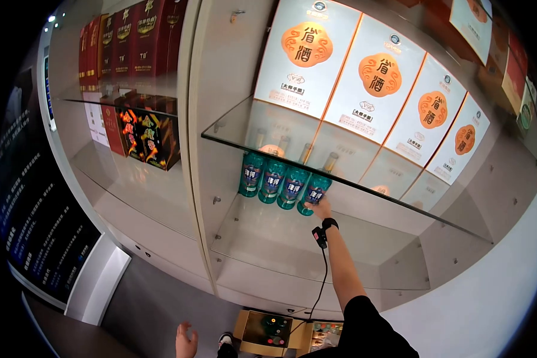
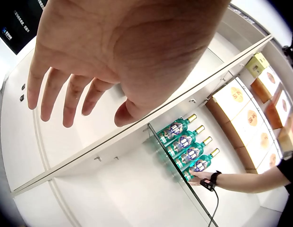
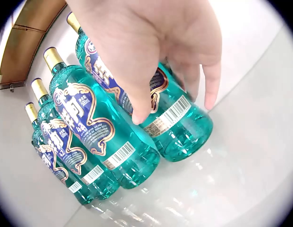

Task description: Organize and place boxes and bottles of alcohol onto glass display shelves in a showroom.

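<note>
Four would be too exact, so: several teal glass liquor bottles (image 1: 270, 182) with blue labels and gold caps stand upright in a row under the glass shelf (image 1: 364, 185). My right hand (image 1: 320, 209) grips the rightmost bottle (image 3: 182, 137) low on its body, thumb on the label side and fingers round the other side. Close beside it stands a neighbouring bottle (image 3: 125, 161). My left hand (image 1: 186, 341) hangs low in front of the cabinet, holding nothing. In the left wrist view its fingers (image 2: 73, 97) are spread and relaxed.
White boxed liquor (image 1: 367, 77) lines the glass shelf above the bottles. An upright divider (image 1: 198, 119) separates the left bay, where dark red boxes (image 1: 146, 36) and black boxes (image 1: 155, 140) stand. An opened carton (image 1: 259, 346) with bottles sits on the floor. A cable (image 1: 325, 268) hangs from my right wrist.
</note>
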Motion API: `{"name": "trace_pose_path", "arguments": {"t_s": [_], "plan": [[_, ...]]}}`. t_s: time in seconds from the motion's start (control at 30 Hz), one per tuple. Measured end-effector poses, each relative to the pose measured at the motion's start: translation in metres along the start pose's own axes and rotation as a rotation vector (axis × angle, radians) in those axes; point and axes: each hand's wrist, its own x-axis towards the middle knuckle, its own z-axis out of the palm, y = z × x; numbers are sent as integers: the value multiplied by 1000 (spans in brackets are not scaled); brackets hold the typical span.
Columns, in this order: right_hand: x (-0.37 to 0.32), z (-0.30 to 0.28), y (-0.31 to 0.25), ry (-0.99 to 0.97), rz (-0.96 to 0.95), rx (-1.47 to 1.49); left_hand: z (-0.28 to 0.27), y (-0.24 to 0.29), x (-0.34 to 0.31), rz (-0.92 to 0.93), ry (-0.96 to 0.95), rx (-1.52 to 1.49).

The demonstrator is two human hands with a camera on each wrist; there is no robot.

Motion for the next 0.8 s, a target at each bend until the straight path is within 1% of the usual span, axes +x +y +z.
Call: {"name": "trace_pose_path", "arguments": {"t_s": [0.03, 0.07, 0.13, 0.17, 0.27, 0.3, 0.33, 0.4, 0.43, 0.5, 0.57, 0.6, 0.67, 0.7, 0.77, 0.8], "plan": [[-1, 1, -3, 6, 2, -25, 0, 2, 1, 56, -12, -4], [-2, 1, -6, 11, 4, -49, 1, 4, 2, 67, -8, 6], [1, 10, 1, 26, 11, -5, 4, 5, 4, 30, -39, 3], [3, 14, 5, 31, 16, 27, 7, -4, 5, 92, -46, -4], [-5, 10, -4, 26, 13, 149, 5, -4, 3, 51, -76, 12], [-9, 4, -13, 9, 56, 67, 5, -5, 4, 4, -67, 3], [-7, 6, -11, 16, 50, 85, 0, 1, -9, 69, -61, 53], [-7, 10, -5, -8, 43, 108, -6, 3, -13, 73, -55, 34], [-7, 15, 1, 6, 28, 73, -7, -4, -13, 107, -41, 56], [1, 20, 2, 30, -9, 62, -9, -4, -14, 77, -13, 37], [-4, 28, 2, -78, 185, -130, -22, 8, -19, 56, -31, 44], [-7, 33, 1, -79, 184, -117, -25, 5, -20, 59, -24, 55], [-17, 37, 2, -67, 218, -223, -25, -3, -20, 181, -2, 102], [-26, 34, 0, -71, 225, -221, -26, -2, -20, 178, -7, 108], [-51, 21, -10, -80, -42, -30, -28, 6, -15, 100, -137, 196], [-71, 14, -16, -81, -31, -31, -25, 10, -11, 98, -147, 201]]}}
